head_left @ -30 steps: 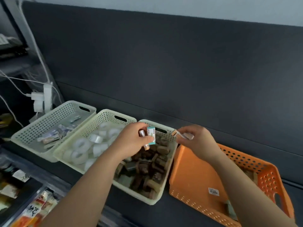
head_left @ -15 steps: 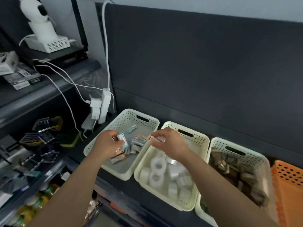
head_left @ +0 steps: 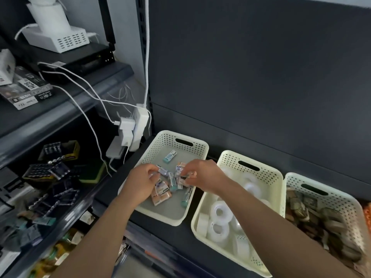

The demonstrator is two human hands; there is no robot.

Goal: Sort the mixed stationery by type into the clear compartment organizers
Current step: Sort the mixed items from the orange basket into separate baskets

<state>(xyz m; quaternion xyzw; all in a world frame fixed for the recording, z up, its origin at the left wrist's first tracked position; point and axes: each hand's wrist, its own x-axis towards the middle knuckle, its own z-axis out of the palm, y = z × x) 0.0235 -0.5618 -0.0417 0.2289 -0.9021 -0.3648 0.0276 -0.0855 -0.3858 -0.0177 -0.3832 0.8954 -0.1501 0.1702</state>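
Many sm. teal/peach packets [head_left: 163, 192], cream basket [head_left: 160, 143]

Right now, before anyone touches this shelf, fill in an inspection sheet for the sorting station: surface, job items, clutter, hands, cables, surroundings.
Surface: dark shelf carrying three cream baskets side by side.
Job's things: boxes in left basket; tape rolls in middle basket; brown items in right basket.
Clutter: orange basket, only its edge showing at far right.
Hands: left hand and right hand over left basket, each pinching one of the boxes.
Cables: white cables run to power strip beside left basket.
Surroundings: batteries on side shelves; white device above.
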